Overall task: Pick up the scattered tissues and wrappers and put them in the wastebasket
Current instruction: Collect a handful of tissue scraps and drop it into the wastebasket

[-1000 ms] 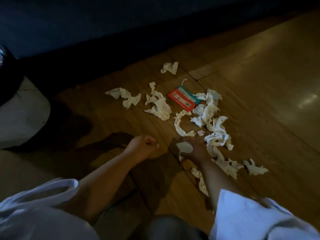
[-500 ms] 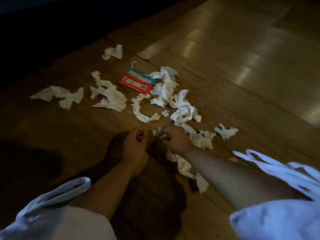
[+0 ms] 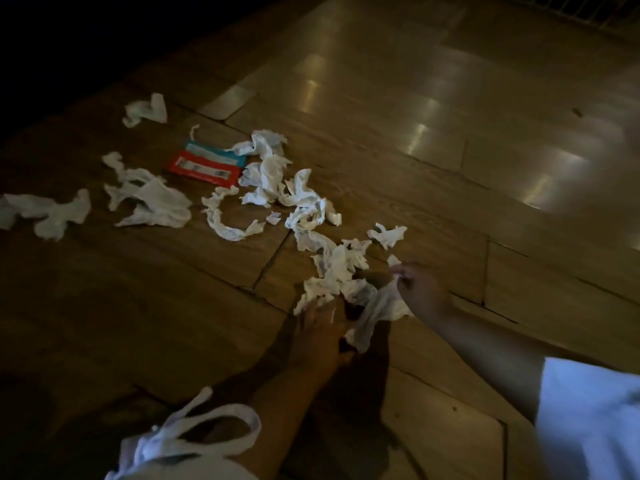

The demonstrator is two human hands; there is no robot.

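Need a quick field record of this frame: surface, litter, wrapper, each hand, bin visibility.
surface: wooden floor, dim light with glare patches
litter: many crumpled white tissues scattered across the floor, none visibly binned
wrapper: red and teal wrapper flat on the floor, untouched, a tissue overlapping its right end
left hand: left hand on the near tissue clump
right hand: right hand pinching tissue at the clump's right edge
wastebasket: not in view
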